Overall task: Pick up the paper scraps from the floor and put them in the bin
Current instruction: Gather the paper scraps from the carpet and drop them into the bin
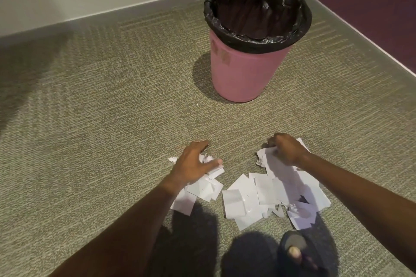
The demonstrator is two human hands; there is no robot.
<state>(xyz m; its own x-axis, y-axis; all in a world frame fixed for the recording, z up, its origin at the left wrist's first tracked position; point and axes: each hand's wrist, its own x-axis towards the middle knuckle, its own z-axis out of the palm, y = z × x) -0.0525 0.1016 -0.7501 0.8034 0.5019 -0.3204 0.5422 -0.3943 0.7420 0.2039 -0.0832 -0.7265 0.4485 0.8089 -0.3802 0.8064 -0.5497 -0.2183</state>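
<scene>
We find the left hand (193, 162) and right hand (287, 149) bare, w/ the left forearm (135, 220) and right forearm (351, 189) likewise uncovered up to the frame edge. At btm of view: a dark open-toe slipper (290, 239), rounded upper, w/ one toe (293, 252) and its pale nail showing at the front. Which foot: we cannot tell.

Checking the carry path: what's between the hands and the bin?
Head view: bare carpet but for one tiny white speck. The paper scraps lie at the left hand and right hand, short of the bin.
</scene>
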